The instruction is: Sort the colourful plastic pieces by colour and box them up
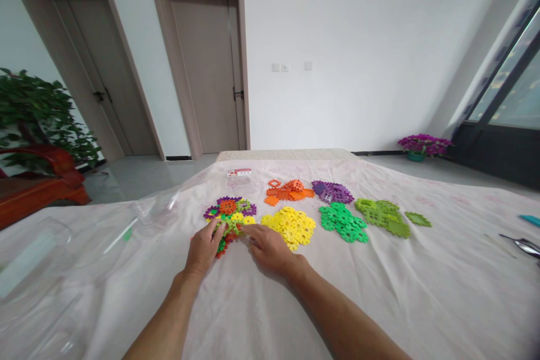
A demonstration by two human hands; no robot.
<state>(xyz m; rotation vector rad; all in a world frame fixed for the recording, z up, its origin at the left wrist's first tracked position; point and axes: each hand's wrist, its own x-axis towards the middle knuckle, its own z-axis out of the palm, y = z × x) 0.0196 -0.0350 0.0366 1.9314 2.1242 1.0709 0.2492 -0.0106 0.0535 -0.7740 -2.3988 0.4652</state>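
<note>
No legible text, even on label (pixel 239 172)

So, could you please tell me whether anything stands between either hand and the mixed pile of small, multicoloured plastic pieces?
Nothing visible does: the left hand and the right hand both reach directly to the mixed pile. The heap of yellow, flower-shaped plastic pieces lies beside the right hand, not in between.
</note>
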